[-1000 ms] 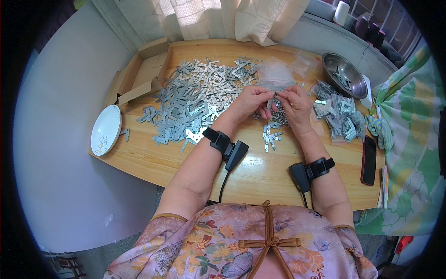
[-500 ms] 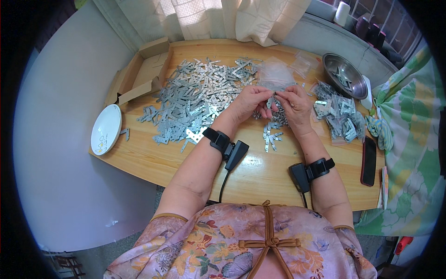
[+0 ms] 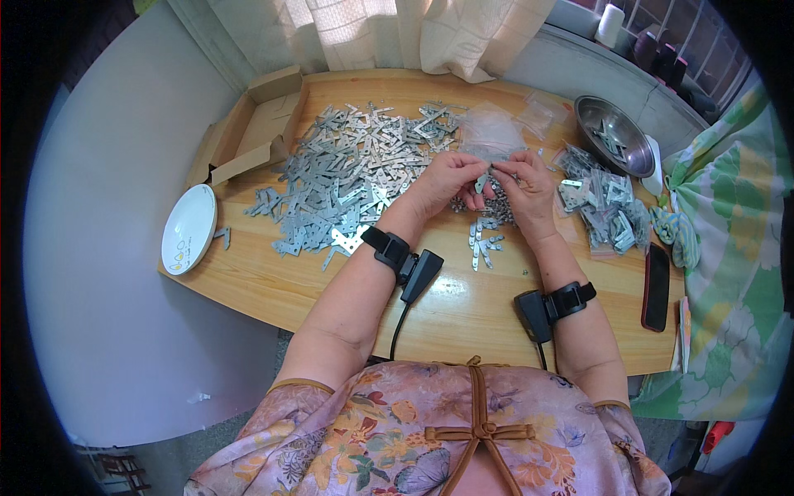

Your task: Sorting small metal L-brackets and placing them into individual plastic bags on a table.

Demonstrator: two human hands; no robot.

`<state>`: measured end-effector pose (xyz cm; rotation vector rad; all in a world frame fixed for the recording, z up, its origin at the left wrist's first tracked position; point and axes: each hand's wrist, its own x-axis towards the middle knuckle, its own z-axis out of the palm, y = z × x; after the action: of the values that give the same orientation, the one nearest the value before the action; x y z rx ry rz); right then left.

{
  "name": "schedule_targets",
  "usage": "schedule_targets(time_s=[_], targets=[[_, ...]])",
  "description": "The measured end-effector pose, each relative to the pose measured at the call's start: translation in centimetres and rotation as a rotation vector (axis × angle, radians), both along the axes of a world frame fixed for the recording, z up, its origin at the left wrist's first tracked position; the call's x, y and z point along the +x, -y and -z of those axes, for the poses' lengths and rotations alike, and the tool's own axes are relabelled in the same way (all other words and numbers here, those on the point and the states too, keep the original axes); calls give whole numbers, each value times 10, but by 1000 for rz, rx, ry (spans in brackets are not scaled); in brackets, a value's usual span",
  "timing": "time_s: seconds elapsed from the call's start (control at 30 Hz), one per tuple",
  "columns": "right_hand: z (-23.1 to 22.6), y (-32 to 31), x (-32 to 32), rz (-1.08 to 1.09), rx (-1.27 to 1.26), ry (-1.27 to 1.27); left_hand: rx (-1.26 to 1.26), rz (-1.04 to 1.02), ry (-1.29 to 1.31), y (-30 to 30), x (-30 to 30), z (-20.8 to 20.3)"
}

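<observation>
Metal bracket (image 3: 480, 183) pinched in left grip (image 3: 447, 177), right grip (image 3: 532, 190) closed, contents unclear, wooden table (image 3: 463, 326) below, pale curtain (image 3: 356, 37) behind

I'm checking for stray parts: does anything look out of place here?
Yes: one bracket lies alone just right of the plate, apart from the big heap of similar pieces, so it looks stray.
</observation>
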<state>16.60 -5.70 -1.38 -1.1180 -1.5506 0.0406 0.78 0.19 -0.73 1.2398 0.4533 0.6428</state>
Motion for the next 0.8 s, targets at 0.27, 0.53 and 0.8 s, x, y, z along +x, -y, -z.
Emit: schedule_targets(time_s=[0.27,0.53,0.8], targets=[[-2,2,-1,-50,-137,-217,95,-7,-17,2,0,-2],[-4,1,-1,-13,-25,-117,121,-30,-37,2,0,-1],[-8,1,0,76,121,153,125,-40,-30,1,1,0]])
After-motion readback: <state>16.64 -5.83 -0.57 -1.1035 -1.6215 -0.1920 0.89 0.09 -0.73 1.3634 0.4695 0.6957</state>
